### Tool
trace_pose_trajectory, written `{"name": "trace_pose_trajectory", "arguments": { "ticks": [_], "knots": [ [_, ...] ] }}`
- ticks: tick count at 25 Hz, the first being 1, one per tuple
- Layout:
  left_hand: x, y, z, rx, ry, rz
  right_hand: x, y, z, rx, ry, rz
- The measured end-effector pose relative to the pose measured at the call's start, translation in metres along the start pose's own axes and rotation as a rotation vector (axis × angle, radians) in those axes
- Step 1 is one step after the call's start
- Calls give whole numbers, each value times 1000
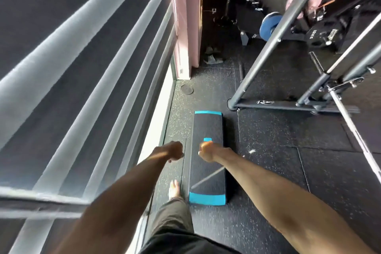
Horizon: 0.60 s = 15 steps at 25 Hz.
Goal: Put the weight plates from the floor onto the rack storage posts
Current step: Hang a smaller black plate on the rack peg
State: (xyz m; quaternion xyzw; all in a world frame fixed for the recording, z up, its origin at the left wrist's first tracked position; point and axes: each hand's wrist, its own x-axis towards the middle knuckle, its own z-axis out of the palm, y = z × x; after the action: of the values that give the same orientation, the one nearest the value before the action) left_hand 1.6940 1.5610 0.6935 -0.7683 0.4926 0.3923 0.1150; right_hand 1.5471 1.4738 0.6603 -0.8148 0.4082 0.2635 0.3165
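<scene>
My left hand hangs as a loose fist with nothing in it, beside the window. My right hand is also curled shut and holds nothing, above a black step board. A small dark weight plate lies flat on the floor far ahead by the pink wall corner. A blue plate and a black 10 kg plate sit on the rack at the upper right. Both hands are far from every plate.
A black step board with blue ends lies on the rubber floor ahead. The rack's base bar and a barbell stand to the right. Window blinds fill the left. My bare foot is beside the board.
</scene>
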Motion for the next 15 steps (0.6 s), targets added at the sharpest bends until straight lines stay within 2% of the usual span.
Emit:
{"name": "trace_pose_trajectory", "arguments": {
  "ticks": [4,7,11,15],
  "knots": [
    [128,1,-87,51,-24,64,104,13,-88,58,18,69],
    [221,4,-186,80,-41,146,182,15,-175,48,77,132],
    [311,12,-322,132,60,211,260,10,-308,104,235,146],
    [399,40,-415,164,87,300,326,23,-410,177,310,151]
  ]
}}
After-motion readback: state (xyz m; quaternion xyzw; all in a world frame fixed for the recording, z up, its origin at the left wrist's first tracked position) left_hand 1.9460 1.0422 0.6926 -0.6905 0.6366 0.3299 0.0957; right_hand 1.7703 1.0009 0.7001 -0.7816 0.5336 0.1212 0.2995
